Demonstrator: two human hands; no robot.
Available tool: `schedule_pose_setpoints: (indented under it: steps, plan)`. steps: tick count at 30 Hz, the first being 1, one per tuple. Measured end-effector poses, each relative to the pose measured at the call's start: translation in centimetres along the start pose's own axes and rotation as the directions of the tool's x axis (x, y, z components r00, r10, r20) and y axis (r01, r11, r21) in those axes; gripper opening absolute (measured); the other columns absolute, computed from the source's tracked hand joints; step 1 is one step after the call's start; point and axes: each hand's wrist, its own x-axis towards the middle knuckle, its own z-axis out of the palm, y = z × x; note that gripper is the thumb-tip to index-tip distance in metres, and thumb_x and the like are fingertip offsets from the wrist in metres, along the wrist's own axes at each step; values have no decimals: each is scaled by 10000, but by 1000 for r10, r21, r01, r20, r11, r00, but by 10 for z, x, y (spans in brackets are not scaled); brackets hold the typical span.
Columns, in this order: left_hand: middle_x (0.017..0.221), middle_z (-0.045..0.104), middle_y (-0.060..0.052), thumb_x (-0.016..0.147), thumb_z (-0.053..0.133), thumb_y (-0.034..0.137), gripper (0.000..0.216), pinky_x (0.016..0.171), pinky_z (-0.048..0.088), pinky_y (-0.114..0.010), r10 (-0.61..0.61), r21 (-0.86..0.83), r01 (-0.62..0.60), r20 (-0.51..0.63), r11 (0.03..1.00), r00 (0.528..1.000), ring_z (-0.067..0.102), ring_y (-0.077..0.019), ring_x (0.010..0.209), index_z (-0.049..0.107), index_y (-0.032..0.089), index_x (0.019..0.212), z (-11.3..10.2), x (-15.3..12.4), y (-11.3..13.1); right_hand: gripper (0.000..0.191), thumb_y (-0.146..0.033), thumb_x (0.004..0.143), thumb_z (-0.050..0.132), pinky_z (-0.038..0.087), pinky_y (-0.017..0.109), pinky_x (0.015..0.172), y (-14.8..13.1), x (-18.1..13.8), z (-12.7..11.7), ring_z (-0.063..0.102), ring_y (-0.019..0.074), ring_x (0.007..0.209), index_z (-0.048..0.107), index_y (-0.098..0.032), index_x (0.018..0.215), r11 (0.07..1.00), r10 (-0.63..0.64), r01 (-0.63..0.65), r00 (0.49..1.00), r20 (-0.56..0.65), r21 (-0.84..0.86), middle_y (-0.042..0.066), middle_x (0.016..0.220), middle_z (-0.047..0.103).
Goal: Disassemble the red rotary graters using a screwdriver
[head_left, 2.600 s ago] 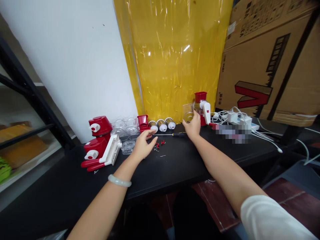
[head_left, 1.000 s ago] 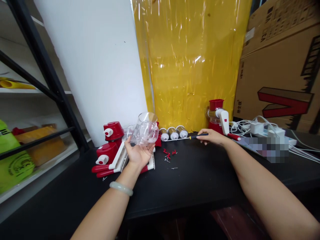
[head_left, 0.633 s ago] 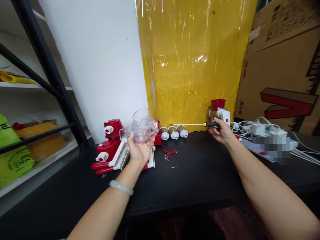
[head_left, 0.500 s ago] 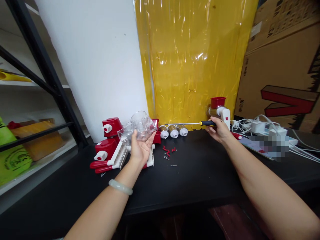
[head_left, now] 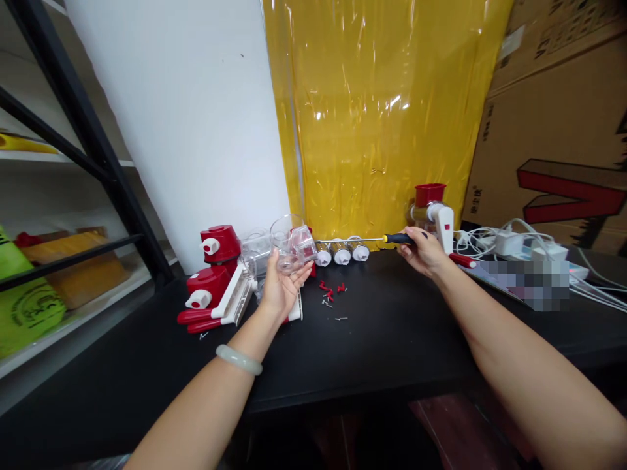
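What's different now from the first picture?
The left hand has picked up a clear plastic part. The right hand has taken the screwdriver and lifted it off the black table, bringing its tip near the clear part. The three drums stayed in their row, and the small red pieces stayed on the table.

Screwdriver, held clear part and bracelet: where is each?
Screwdriver [head_left: 396,239]: head view, on its black handle.
Held clear part [head_left: 292,245]: head view, middle of its body.
Bracelet [head_left: 239,360]: head view, middle of its band.
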Motion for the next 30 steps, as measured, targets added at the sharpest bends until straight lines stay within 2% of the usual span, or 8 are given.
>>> schedule_pose_setpoints:
  steps: [6, 11, 14, 19, 26, 30]
  plan:
    - [743, 715, -104, 826, 594, 536, 389, 755, 578, -309, -21, 62, 21, 0, 998, 1000, 733, -238, 790, 554, 155, 889, -2, 1, -2, 278, -367, 623, 832, 410, 202, 423, -1, -4, 3, 459, 56, 480, 627, -200, 711, 998, 24, -25, 1000, 21, 49, -30, 633, 551]
    - [714, 708, -85, 788, 634, 544, 396, 774, 574, -342, -25, 70, 26, -10, 997, 1000, 731, -243, 764, 545, 167, 875, -3, 2, -3, 314, -238, 603, 831, 515, 219, 601, -3, -8, 6, 594, 102, 696, 672, -244, 874, 995, 56, -57, 998, 22, 86, -11, 781, 638]
    - [711, 705, -85, 797, 621, 539, 388, 750, 576, -328, -21, 72, 22, -20, 997, 1000, 731, -240, 760, 546, 166, 872, -3, 2, -3, 319, -211, 592, 810, 540, 270, 663, -3, -8, 6, 614, 138, 767, 657, -256, 868, 994, 74, -77, 996, 50, 73, 0, 818, 647]
    - [741, 711, -112, 833, 570, 530, 386, 711, 577, -306, -29, 97, 30, -13, 995, 1000, 727, -229, 742, 559, 146, 877, -4, 2, -4, 213, -214, 597, 762, 522, 267, 595, -3, -6, 6, 567, 134, 706, 615, -241, 749, 997, 39, -40, 999, 20, 69, -7, 753, 585]
    - [656, 679, -80, 838, 545, 534, 396, 716, 573, -310, -44, 114, 44, -7, 993, 999, 726, -226, 715, 568, 140, 869, -3, 0, -4, 213, -205, 579, 776, 472, 213, 510, -7, -6, 7, 543, 117, 679, 606, -225, 706, 996, 31, -30, 999, -8, 83, -16, 716, 554]
    - [605, 658, -38, 791, 606, 513, 385, 685, 571, -323, -6, 139, 1, 36, 990, 999, 727, -241, 684, 551, 147, 893, -4, 0, -5, 277, -339, 620, 817, 443, 206, 451, -4, -3, 3, 545, 103, 583, 588, -211, 710, 1000, 6, -6, 1000, -10, 4, -17, 672, 568]
